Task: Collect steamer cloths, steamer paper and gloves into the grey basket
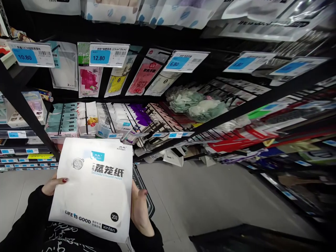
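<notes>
A flat white pack of disposable steamer paper [94, 187] fills the lower left of the head view, printed side up. My left hand [54, 183] grips its left edge, thumb with a red nail lying on the front. My right hand [140, 210] holds the right edge, fingers curled behind the pack. Both sleeves are black.
Black store shelving [223, 115] runs from the left to the far right, with hanging packs of cloths and gloves [89, 78], blue price tags [107, 54] and green sponges [199, 105]. A dark basket edge [145, 196] shows behind the pack. Grey floor [210, 196] lies below.
</notes>
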A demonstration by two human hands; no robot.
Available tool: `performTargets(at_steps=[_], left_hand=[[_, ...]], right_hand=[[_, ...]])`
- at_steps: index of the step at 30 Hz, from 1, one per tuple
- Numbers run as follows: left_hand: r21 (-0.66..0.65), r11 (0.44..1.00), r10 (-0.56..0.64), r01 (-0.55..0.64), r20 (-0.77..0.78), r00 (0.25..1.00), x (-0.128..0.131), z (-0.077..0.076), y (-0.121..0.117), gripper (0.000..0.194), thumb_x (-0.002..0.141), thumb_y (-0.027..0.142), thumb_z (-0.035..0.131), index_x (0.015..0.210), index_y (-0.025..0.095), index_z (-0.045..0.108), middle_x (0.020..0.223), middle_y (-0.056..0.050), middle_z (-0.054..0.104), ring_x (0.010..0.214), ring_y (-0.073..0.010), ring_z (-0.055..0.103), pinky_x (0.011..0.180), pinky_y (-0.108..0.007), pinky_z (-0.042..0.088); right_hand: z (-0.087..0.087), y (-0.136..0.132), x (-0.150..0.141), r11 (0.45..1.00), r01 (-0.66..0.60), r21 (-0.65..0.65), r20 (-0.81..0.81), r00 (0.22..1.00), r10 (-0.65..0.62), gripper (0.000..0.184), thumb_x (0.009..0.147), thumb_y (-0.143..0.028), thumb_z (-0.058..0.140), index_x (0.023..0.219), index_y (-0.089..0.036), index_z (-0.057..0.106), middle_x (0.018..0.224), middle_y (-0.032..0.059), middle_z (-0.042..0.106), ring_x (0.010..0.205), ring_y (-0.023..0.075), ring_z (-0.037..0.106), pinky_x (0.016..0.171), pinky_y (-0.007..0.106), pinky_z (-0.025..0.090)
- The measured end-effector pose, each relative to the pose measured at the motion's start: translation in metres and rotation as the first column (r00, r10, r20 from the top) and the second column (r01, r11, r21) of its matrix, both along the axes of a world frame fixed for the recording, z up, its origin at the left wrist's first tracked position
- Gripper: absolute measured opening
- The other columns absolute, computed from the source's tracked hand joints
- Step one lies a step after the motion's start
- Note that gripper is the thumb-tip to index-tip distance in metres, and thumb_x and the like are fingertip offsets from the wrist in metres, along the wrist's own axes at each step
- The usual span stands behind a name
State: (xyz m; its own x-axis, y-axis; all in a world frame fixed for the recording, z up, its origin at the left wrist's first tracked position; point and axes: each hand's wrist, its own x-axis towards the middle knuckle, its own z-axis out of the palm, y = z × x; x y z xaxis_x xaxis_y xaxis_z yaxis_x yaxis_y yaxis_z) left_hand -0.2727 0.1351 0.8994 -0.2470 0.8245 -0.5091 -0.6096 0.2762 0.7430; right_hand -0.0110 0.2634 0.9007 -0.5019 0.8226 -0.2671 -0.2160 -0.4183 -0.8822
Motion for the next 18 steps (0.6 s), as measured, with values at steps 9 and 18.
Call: performTargets(at_steps=[9, 18], left_hand=[[-0.025, 0.996, 0.089, -0.088, 0.036, 0.995, 0.005, -0.004, -0.001, 0.082, 0.062, 0.017, 0.074, 0.137, 0.018, 0.042, 0.105, -0.011, 0.073, 0.104, -0.0386, 0.061, 0.089, -0.048, 0.048], [-0.095, 0.984, 0.156, -0.148, 0.077, 0.985, 0.0, -0.006, -0.007, 0.085, 0.058, 0.018, 0.076, 0.137, 0.015, 0.042, 0.101, -0.011, 0.073, 0.102, -0.0373, 0.062, 0.089, -0.044, 0.049]], right_hand=[[0.007, 0.01, 0.003, 0.988, 0.046, 0.146, 0.355, 0.93, -0.095, 0.04, 0.066, -0.05, 0.068, 0.081, -0.013, 0.066, 0.086, 0.0112, 0.07, 0.076, 0.0268, 0.063, 0.061, 0.033, 0.051], [-0.004, 0.08, 0.073, 0.936, 0.346, 0.066, -0.037, 0.938, -0.344, 0.037, 0.052, -0.05, 0.077, 0.059, -0.022, 0.054, 0.048, -0.0021, 0.05, 0.042, 0.0122, 0.042, 0.044, 0.026, 0.033]])
